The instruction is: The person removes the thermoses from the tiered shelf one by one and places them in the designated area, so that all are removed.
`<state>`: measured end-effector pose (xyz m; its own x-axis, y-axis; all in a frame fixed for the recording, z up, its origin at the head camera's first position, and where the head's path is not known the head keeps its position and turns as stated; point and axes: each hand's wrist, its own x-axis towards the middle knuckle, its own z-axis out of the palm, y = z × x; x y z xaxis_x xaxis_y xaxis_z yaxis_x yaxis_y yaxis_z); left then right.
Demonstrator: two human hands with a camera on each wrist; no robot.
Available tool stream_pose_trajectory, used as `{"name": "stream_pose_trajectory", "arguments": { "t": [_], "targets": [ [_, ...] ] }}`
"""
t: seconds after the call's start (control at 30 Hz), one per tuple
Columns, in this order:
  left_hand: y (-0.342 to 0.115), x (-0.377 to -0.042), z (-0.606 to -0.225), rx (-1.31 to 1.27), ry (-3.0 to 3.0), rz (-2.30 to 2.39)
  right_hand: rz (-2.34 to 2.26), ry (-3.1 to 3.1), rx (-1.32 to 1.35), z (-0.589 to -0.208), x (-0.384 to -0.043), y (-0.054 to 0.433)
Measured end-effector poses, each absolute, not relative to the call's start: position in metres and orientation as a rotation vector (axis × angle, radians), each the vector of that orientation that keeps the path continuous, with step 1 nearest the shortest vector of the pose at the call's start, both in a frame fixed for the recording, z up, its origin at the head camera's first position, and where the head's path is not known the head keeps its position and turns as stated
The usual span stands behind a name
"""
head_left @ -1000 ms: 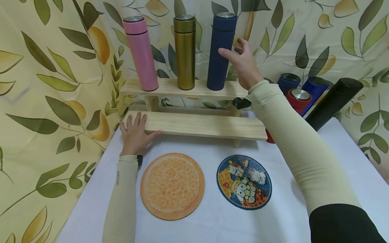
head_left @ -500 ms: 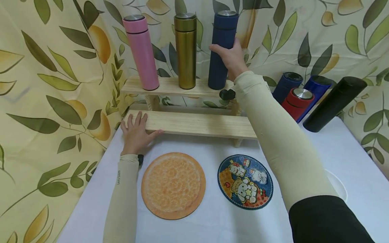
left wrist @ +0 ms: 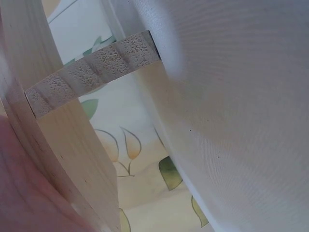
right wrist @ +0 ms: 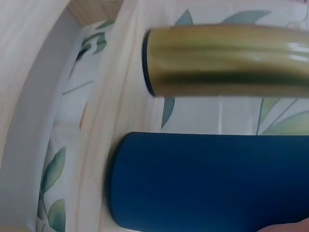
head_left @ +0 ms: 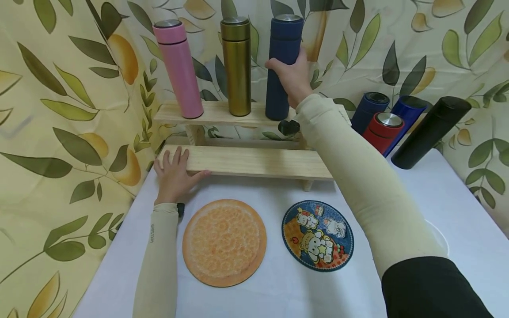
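On the upper tier of a wooden two-step rack [head_left: 258, 161] stands a navy vacuum flask [head_left: 277, 99]. My right hand [head_left: 296, 79] grips it around the middle, thumb across its front and fingers mostly hidden behind. In the right wrist view the navy flask [right wrist: 203, 181] sits nearer the tier's front edge than the gold flask [right wrist: 217, 60]. To its left in the head view are the gold flask [head_left: 237, 70] and a pink flask [head_left: 180, 75], both upright. My left hand [head_left: 175, 179] rests on the lower tier's left end, fingers spread on top, thumb along the front edge.
Right of the rack are a red flask [head_left: 382, 132], a dark blue flask [head_left: 369, 112], a bright blue one [head_left: 405, 119] and a leaning black one [head_left: 431, 132]. A round orange mat [head_left: 224, 243] and a cartoon mat [head_left: 318, 236] lie on the white table [head_left: 274, 296].
My right hand has come in from the right and closed around the navy flask, which has shifted slightly toward the tier's front edge. The left hand has stayed in place.
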<state>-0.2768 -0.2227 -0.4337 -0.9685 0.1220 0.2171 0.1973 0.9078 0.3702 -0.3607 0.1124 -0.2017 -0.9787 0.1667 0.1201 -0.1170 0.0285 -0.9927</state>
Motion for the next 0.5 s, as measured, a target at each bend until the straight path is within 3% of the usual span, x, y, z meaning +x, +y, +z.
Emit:
{"name": "stream_pose_trajectory", "arguments": {
  "t": [0.5],
  "targets": [
    [-0.22,-0.273,-0.433,-0.252,-2.87,-0.611,2.176,-2.08,0.131,-0.203,-0.322,0.128]
  ]
}}
